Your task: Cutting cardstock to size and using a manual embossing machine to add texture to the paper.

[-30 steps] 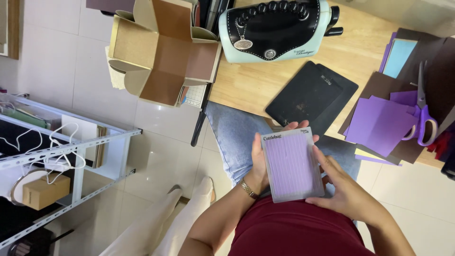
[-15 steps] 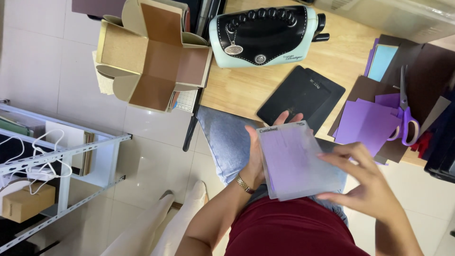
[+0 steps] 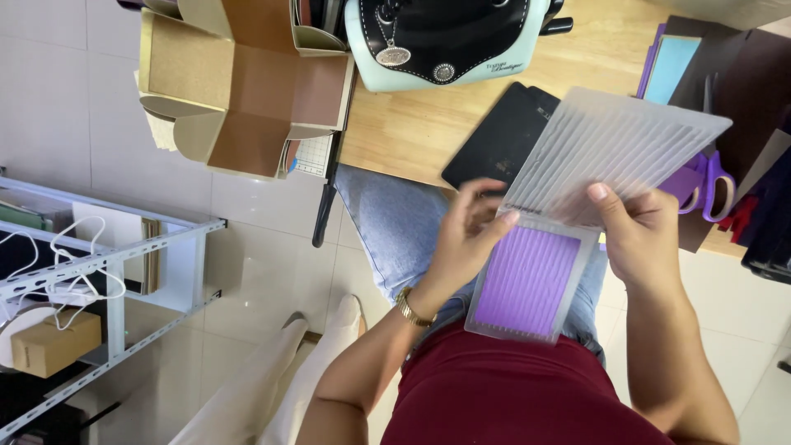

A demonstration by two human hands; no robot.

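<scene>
The ribbed folder [image 3: 568, 214] is being held open, its flap lifted toward 1 o'clock by the right hand [image 3: 634, 235], the left hand [image 3: 461, 239] pinching the hinge at 9 o'clock.

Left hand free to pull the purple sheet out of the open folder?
Probably yes. The right hand holds the ribbed flap lifted, so the purple sheet lies uncovered, and the left hand sits at the folder's hinge edge beside it, nothing between.
</scene>
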